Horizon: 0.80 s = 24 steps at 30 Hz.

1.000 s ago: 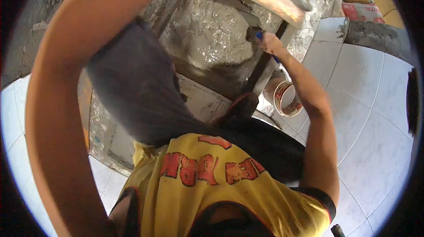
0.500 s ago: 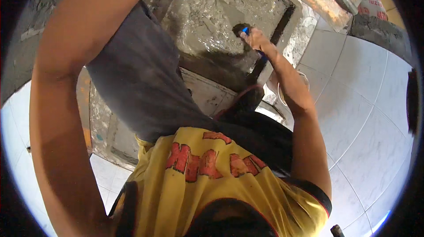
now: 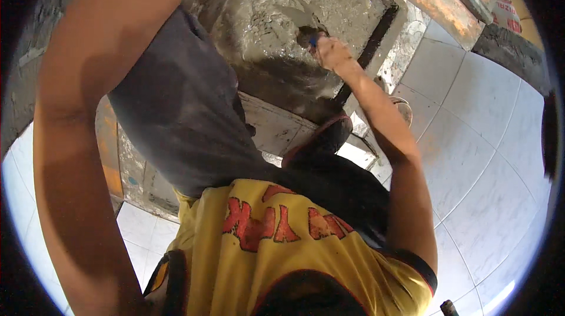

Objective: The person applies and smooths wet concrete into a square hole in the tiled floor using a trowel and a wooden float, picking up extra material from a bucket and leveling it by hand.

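Note:
My right hand is closed round the blue handle of a trowel, whose muddy blade lies in wet grey mortar. The mortar fills a shallow square bed with a dark wet border and raised edges. My left forearm reaches up the left side and out past the top edge, so my left hand is out of view. At the upper right lies a long rusty, orange-stained board or bar beside the mortar bed.
My legs and a shoe are beside the bed. A container is partly hidden behind my right forearm. White floor tiles lie to the right and left. A red-and-white sack sits in a yellow container at upper right.
My right hand with the trowel has moved left into the mortar. My left hand, seen at the top a second ago, is out of view. The board appears further right.

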Available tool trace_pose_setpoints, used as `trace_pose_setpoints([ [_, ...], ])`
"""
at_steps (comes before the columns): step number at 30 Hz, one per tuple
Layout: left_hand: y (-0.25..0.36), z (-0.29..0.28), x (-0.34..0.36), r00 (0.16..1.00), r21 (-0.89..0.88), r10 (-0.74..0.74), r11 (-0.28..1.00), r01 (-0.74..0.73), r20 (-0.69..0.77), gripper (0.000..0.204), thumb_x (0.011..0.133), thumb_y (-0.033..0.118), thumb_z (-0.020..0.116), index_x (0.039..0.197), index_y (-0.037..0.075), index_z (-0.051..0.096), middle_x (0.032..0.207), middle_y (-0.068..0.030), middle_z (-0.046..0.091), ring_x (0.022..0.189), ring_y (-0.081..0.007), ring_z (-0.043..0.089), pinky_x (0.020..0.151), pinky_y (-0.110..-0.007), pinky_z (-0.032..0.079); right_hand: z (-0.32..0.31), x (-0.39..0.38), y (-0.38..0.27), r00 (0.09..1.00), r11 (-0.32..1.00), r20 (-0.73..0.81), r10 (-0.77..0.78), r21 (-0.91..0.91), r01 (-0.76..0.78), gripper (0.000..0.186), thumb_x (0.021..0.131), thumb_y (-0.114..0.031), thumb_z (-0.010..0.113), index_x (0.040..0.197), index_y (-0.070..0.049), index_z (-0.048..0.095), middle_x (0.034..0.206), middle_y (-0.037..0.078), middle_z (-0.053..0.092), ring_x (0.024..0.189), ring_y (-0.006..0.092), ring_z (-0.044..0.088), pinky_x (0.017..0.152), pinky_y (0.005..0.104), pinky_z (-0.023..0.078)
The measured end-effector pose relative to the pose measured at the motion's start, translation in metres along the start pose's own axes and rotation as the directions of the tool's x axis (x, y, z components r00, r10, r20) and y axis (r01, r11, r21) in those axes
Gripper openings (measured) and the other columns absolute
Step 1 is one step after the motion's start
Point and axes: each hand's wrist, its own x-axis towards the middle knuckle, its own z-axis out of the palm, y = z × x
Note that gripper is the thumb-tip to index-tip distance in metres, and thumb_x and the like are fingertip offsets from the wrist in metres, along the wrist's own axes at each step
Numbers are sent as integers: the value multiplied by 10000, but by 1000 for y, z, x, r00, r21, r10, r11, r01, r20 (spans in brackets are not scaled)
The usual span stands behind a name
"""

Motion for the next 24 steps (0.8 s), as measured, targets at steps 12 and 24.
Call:
trace_pose_setpoints([
  [12,-10,10,12,1000,50,-6,999,5,9,234,873,15,547,1080,-58,628,785,-105,646,541,-102,531,433,-212,415,-37,-76,33,992,994,63,107,19,-108,346,907,-299,608,1135,-38,607,930,246,672,888,441,653,797,520,514],
  [24,-8,3,-1,991,31,-132,991,132,-13,211,860,26,582,1046,-49,645,754,-96,639,548,-94,538,432,-242,422,17,-59,82,997,988,5,81,129,-81,308,890,-348,668,996,-60,650,815,244,665,783,452,647,687,500,539],
])
